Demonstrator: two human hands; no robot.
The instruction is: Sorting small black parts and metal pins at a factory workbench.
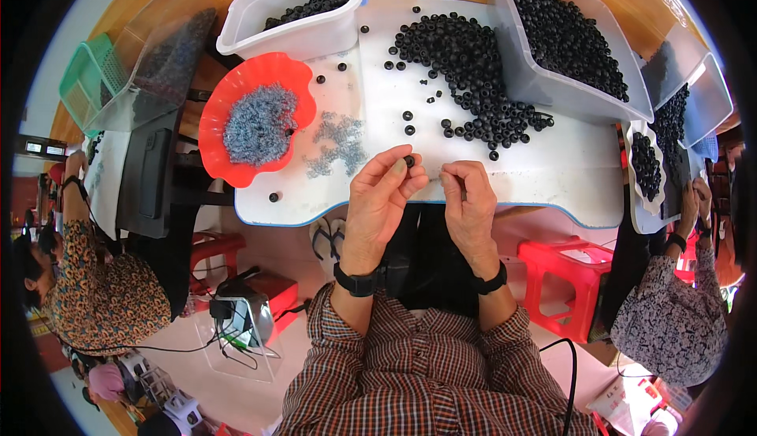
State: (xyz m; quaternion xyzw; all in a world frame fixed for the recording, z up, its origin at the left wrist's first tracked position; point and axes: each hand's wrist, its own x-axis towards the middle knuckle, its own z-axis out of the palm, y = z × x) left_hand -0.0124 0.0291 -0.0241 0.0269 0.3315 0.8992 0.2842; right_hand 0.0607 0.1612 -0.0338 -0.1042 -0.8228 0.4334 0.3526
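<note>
Over the near edge of the white table (pixel 544 164), my left hand (pixel 374 199) pinches a small round black ring-shaped part (pixel 409 162) between thumb and fingers. Just to its right, apart from it, is my right hand (pixel 471 211), its thumb and fingertips pressed together. Whatever those fingertips hold, if anything, is too small to make out. A heap of similar black parts (pixel 473 73) spreads beyond my hands. To the left, a red scalloped bowl (pixel 211 124) holds many tiny translucent bluish pieces (pixel 260 124), and more loose translucent pieces (pixel 337 144) lie beside it.
At the back stand a white tub (pixel 296 40) and a large translucent bin (pixel 564 89), both with black parts inside. Co-workers sit left (pixel 110 294) and right (pixel 670 318) at their own tables. A red stool (pixel 544 278) stands at right, below table height.
</note>
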